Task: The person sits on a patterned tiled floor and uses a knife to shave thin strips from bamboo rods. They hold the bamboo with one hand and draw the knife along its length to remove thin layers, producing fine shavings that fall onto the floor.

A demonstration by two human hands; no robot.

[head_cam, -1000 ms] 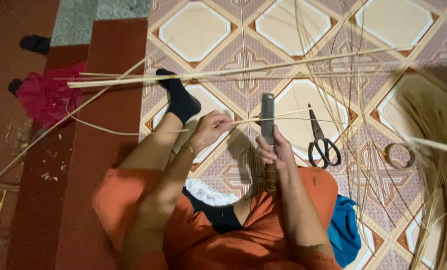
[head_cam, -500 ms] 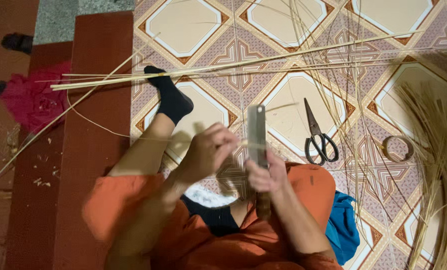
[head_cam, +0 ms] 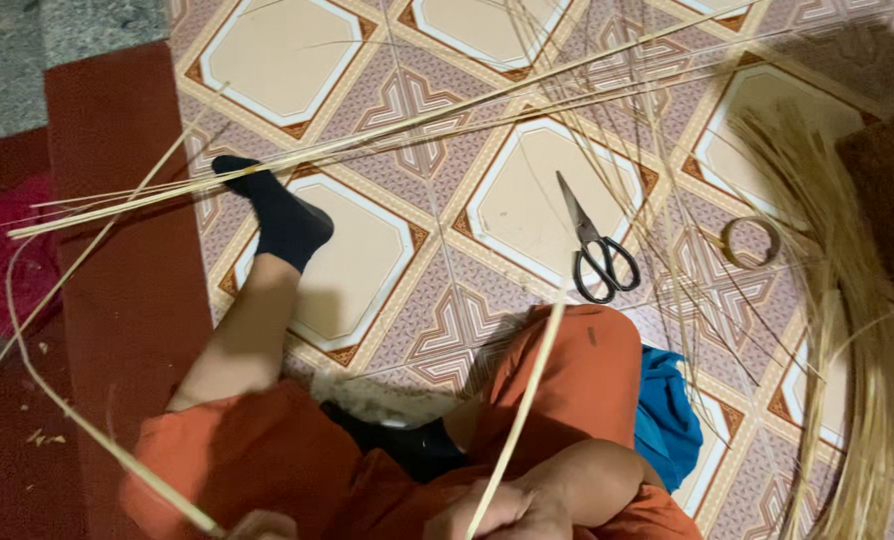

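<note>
My right hand sits at the bottom edge over my orange-clad lap, with its fingers closed around a thin pale cane strip that rises toward the scissors. Only a sliver of my left hand shows at the bottom edge. A long curved cane strip ends right beside it, and its grip is hidden. My left leg with a black sock stretches out on the tiled floor.
Black scissors lie on the tiles beyond my right knee. A tape roll lies further right. A bundle of long cane sticks crosses the floor above my foot. Loose straw fibres pile at the right; blue cloth is by my thigh.
The view has tilted and my hands have dropped to the bottom edge. The dark blade that my right hand held upright is out of sight. A cane strip now stands in that hand.
</note>
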